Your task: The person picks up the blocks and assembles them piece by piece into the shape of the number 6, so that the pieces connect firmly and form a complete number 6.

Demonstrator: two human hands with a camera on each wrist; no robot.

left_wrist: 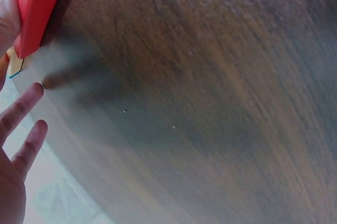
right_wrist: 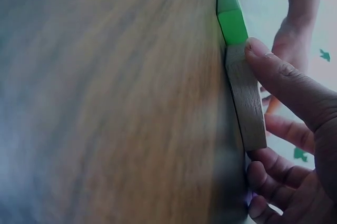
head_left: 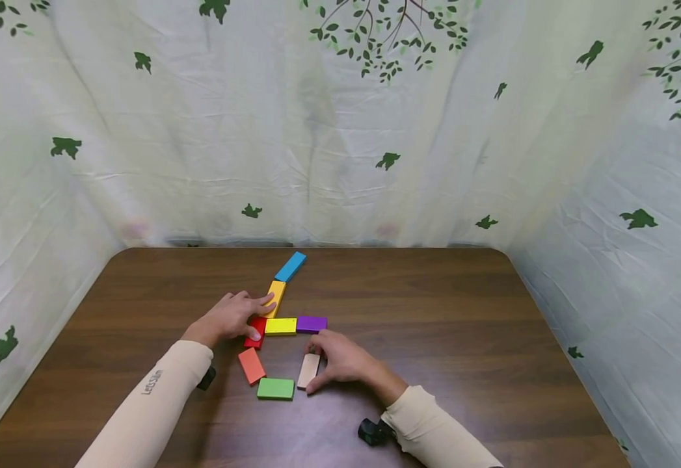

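Note:
Flat domino-like blocks lie in a figure on the brown table. My left hand [head_left: 229, 317] has its thumb on the red block [head_left: 259, 323] and outstretched fingertips on the orange-yellow block [head_left: 278, 294]. My right hand [head_left: 343, 359] pinches the plain wooden block [head_left: 308, 372] lengthwise, thumb at the near end and fingers at the far one. In the right wrist view, that wooden block [right_wrist: 246, 98] appears end to end with the green block [right_wrist: 231, 21]. The yellow block [head_left: 281, 327] touches the red one, and the purple block [head_left: 312, 324] continues that row.
A blue block [head_left: 290, 266] tops the line near the table's back edge. An orange-red block [head_left: 252, 366] lies between the red and green ones. Pale curtains [head_left: 340, 162] with leaf prints hang behind and beside the table [head_left: 434, 292].

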